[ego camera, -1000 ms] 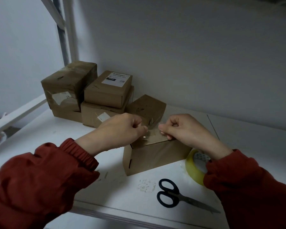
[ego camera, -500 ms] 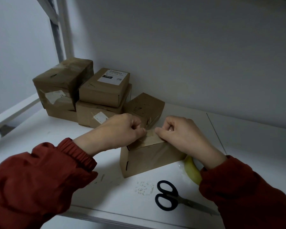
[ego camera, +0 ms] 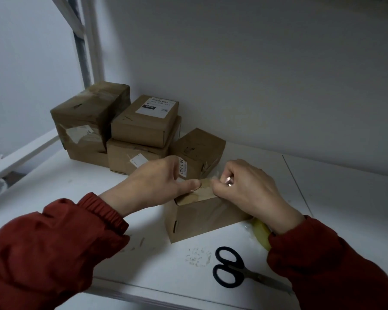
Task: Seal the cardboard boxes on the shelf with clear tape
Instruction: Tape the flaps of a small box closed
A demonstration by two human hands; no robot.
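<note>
Head view: left hand, right hand pinch clear tape strip atop small brown cardboard box; red right sleeve half-hides yellowish tape roll near black-handled scissors.

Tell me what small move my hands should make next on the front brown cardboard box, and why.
Probably lower the clear tape strip and press it flat onto the front brown cardboard box. Your left hand and right hand pinch its ends right at the lid, which does not look sealed yet.
</note>
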